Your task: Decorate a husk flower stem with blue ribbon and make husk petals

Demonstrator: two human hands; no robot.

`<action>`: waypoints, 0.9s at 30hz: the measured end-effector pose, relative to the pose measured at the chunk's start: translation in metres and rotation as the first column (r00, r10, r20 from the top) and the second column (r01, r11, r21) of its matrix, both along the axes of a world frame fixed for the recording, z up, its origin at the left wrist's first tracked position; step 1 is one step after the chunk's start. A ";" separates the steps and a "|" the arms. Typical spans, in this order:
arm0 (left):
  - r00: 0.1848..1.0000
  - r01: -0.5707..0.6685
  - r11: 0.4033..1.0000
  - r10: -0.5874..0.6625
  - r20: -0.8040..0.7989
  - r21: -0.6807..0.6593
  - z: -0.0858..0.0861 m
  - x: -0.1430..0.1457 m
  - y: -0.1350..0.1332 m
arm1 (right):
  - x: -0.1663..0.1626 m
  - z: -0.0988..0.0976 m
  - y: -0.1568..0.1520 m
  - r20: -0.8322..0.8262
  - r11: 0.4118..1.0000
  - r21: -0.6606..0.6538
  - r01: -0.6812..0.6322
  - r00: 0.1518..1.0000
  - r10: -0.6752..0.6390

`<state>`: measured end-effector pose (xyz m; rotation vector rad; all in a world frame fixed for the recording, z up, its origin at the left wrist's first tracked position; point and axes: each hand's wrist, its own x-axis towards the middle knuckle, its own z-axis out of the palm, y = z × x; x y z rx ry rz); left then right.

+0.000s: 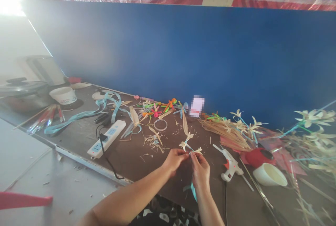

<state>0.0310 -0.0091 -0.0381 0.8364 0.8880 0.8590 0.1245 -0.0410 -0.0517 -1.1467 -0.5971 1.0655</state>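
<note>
From where I stand: both hands up close over the near side of the brown surface (136,163), fingertips nearly meeting. Left hand (175,160) and right hand (200,168) have fingers narrow, pinching the stem of a small sprig (188,146). Sprig is blue-stemmed with pale flowers, sticking up just beyond the fingertips; exact grip point hidden by the fingers. Blue tape (194,192) hangs below, beside the right wrist.

Right of the hands: glue gun (231,165), lying flat, red light on it. Past it, white cup (270,175), tipped, next to red cup (258,156). Straw bundle (228,131) behind the glue gun, more pale flowers (315,117) far right.

Left of the hands: scraps (154,142), ring (160,125), then power strip (109,140) with a black plug in it. Blue ribbon (70,119) trails behind the strip, near a white bowl (63,95). Blue panel (168,57) stands along the back.
</note>
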 end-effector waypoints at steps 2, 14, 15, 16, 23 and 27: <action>0.999 0.020 0.995 -0.016 0.046 -0.096 -0.002 -0.002 0.001 | 0.001 0.000 0.002 -0.003 1.000 -0.004 -0.028 1.000 0.028; 0.993 -0.116 0.984 0.115 -0.011 -0.134 -0.007 0.006 0.005 | 0.007 -0.010 0.007 -0.087 0.986 -0.067 -0.151 0.986 0.145; 0.990 -0.141 0.986 0.140 -0.022 -0.093 -0.008 0.008 0.005 | 0.007 -0.010 0.008 -0.083 0.988 -0.067 -0.139 0.988 0.133; 0.987 -0.160 0.986 0.159 -0.027 -0.055 -0.008 0.010 0.005 | 0.006 -0.010 0.008 -0.082 0.990 -0.067 -0.127 0.989 0.121; 0.973 -0.231 0.973 0.231 0.000 -0.001 -0.009 0.015 0.005 | 0.004 -0.004 0.011 -0.086 0.990 -0.070 -0.122 0.990 0.116; 0.963 -0.268 0.963 0.269 0.022 -0.038 -0.007 0.016 0.005 | 0.003 0.000 0.011 -0.097 0.990 -0.093 -0.110 0.990 0.101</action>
